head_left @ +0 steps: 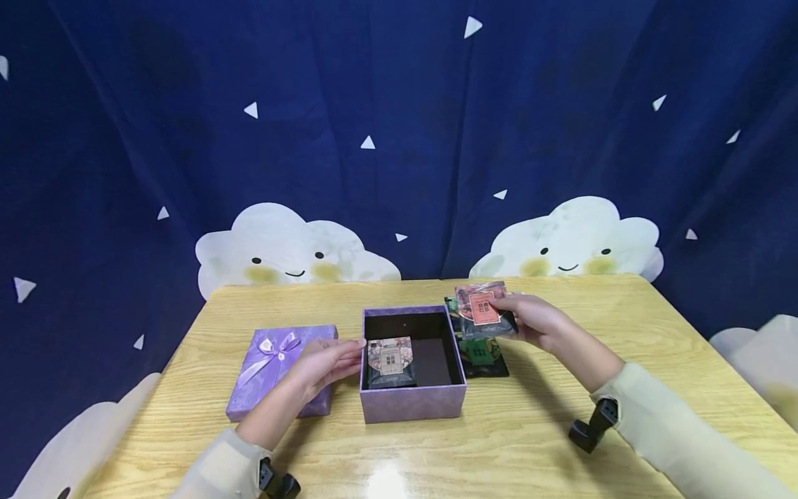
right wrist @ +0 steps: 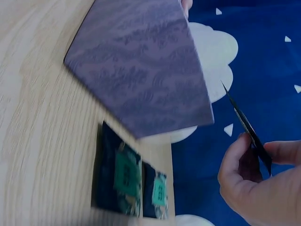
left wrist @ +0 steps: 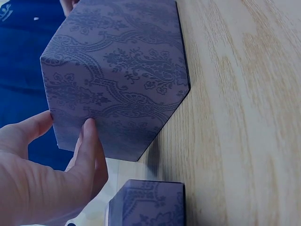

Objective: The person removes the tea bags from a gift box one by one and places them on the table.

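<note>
My left hand (head_left: 328, 360) rests its fingertips against the left wall of a purple patterned box (head_left: 413, 405), which stands uncovered. Inside it, on the left, lies a floral packet with a pale label (head_left: 391, 360). Above and beyond the box's right side, my right hand (head_left: 535, 320) pinches a dark flat packet with a red label (head_left: 485, 308) between thumb and fingers. In the right wrist view this packet (right wrist: 248, 126) appears edge-on. Two green-labelled packets lie right of the box: the nearer one (head_left: 483, 357) and a farther one (head_left: 453, 305), partly covered by the held packet.
A purple lid with a ribbon bow (head_left: 280, 367) lies left of the box, partly behind my left hand. The wooden table (head_left: 536, 443) ends at the back against a dark blue curtain (head_left: 399, 104) printed with clouds and triangles.
</note>
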Available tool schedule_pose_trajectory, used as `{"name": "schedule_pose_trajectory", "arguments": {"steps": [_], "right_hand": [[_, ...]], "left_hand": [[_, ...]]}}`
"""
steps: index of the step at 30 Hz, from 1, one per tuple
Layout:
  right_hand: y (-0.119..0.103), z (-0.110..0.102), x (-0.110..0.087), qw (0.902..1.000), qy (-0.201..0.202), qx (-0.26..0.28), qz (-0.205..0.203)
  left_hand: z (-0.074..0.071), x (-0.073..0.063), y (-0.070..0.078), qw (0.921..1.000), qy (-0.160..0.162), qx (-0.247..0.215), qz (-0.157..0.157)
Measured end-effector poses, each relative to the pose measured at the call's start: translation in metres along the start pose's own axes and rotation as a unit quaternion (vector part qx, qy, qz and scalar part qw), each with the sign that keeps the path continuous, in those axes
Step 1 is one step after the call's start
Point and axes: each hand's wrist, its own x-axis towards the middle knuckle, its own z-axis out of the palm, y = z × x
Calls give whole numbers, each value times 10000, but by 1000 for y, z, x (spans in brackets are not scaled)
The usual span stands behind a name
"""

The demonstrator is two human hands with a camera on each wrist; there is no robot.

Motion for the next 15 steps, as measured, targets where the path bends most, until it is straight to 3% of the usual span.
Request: {"name": "schedule_pose_trajectory", "arguments": {"steps": [15], "right_hand": [[26,-47,0,9984,491,199,199]], "left_hand": [[0,0,-1,9999,-104,-27,18]]}}
